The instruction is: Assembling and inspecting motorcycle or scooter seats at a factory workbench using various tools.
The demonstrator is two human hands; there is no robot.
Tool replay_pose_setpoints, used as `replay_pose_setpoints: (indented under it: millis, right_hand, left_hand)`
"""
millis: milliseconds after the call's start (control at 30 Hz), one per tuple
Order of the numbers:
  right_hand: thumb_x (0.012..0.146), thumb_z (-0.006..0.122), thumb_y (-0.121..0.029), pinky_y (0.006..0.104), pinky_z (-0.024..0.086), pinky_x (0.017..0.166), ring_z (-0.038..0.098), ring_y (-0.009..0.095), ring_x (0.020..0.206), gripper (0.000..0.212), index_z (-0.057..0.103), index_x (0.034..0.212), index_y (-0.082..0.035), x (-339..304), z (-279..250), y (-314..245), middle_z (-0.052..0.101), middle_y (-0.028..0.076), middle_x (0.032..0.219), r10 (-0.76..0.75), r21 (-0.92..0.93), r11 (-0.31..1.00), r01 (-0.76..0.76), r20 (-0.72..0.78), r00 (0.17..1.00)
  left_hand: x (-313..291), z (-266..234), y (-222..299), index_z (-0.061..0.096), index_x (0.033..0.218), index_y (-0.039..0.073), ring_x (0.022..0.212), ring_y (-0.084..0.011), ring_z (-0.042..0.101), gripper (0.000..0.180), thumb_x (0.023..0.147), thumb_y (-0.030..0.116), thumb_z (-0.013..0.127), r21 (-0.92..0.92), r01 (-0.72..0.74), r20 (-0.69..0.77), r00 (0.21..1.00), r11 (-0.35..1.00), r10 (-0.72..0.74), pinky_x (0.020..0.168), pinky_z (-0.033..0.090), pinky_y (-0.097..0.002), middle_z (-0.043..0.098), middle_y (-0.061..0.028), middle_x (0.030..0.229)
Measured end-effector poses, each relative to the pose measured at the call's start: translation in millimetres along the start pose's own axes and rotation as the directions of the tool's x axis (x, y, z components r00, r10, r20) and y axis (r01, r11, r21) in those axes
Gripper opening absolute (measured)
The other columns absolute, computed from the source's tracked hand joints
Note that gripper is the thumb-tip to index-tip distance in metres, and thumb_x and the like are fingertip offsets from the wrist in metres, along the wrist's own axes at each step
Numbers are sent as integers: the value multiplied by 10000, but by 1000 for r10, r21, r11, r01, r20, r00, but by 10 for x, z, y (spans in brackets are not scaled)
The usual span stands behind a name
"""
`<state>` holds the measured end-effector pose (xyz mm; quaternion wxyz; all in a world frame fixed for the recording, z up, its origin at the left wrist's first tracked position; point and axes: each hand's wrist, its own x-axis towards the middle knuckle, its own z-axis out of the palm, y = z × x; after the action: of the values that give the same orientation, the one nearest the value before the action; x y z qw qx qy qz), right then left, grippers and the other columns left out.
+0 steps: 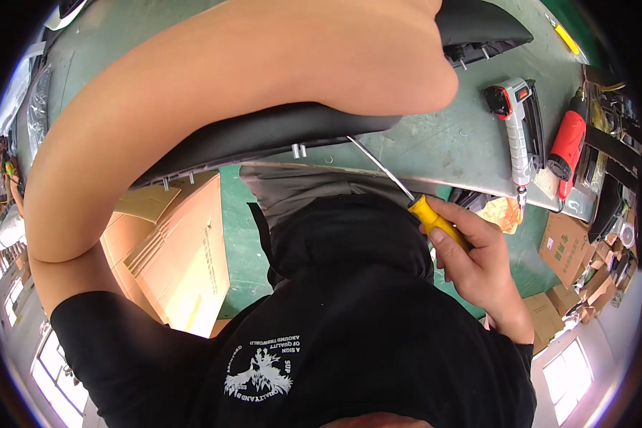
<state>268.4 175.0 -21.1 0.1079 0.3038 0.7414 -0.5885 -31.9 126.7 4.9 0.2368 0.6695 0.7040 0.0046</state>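
My right hand (474, 260) is closed around the yellow handle of a screwdriver (389, 175). Its metal shaft points up and left, the tip at the near edge of a black molded trim panel (264, 135). Short metal clips stick out along that edge. My left arm reaches across over the panel and covers much of it. At the top my left hand (414, 57) is only partly in view, its fingers hidden. Beside it lies more black trim (485, 28) with similar clips; whether it joins the first panel is hidden.
On the green-grey worktable (442, 146) to the right lie a grey-and-red staple gun (517, 128) and a red heat gun (569, 143). A yellow utility knife (566, 38) is farther back. Below the table stand an open cardboard box (185, 250) at left and another carton (563, 250) at right.
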Motion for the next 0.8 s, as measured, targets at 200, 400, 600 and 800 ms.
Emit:
replay_pose_setpoints:
  millis: [200, 400, 600, 800]
  right_hand:
    - [1025, 592, -23, 204, 458, 508, 559, 49, 580, 368, 599, 1389, 33, -3, 59, -89, 747, 95, 1043, 55, 24, 998, -54, -5, 998]
    - [959, 673, 15, 263, 531, 814, 703, 179, 893, 380, 630, 1331, 82, 17, 66, -73, 740, 171, 1051, -50, -102, 994, 46, -33, 998]
    - [1034, 586, -30, 208, 475, 509, 571, 62, 585, 377, 593, 1405, 36, -39, 16, -133, 739, 113, 1053, 92, 30, 995, -92, 6, 996]
    - [1018, 626, -27, 217, 496, 616, 611, 68, 649, 358, 622, 1368, 46, 98, -109, -439, 735, 96, 1005, 352, 133, 924, -358, 66, 934]
  left_hand:
    - [-45, -412, -140, 504, 1213, -188, 1000, -431, 642, 504, 920, 222, 496, -166, 104, 332, 942, 981, -44, 904, 532, -458, 574, -351, 1106]
    - [-97, -138, -265, 610, 790, -110, 803, -388, 653, 252, 855, 133, 616, -107, -152, 46, 986, 983, 158, 741, 567, -450, 577, -337, 931]
    - [-100, -86, -244, 625, 715, -96, 769, -381, 655, 255, 849, 121, 630, -48, -228, 47, 972, 973, 230, 712, 572, -449, 577, -335, 893]
    - [-109, -122, -215, 621, 709, -95, 768, -381, 657, 265, 856, 126, 623, 1, -286, 114, 952, 958, 284, 708, 569, -450, 574, -336, 879]
